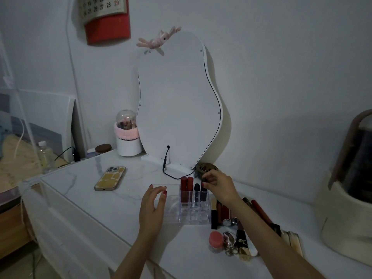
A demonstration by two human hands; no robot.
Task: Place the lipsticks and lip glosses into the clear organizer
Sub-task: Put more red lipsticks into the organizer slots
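A clear organizer (171,210) stands on the white marble-look table top. Two red lipsticks (186,188) stand upright in its back slots, and a dark tube (196,191) stands beside them. My right hand (218,187) pinches the top of another dark lipstick (203,195) that stands in the rightmost back slot. My left hand (152,210) rests with straight fingers against the organizer's left side. A pile of loose lipsticks and lip glosses (223,214) lies right of the organizer, partly hidden under my right forearm.
A phone (110,178) lies at the left. A wavy white mirror back (178,105) with a black cable (166,166) stands behind the organizer, a brown patterned object (205,168) at its foot. A pink-lidded jar (215,241) sits near the front; a large cream case (346,208) stands right.
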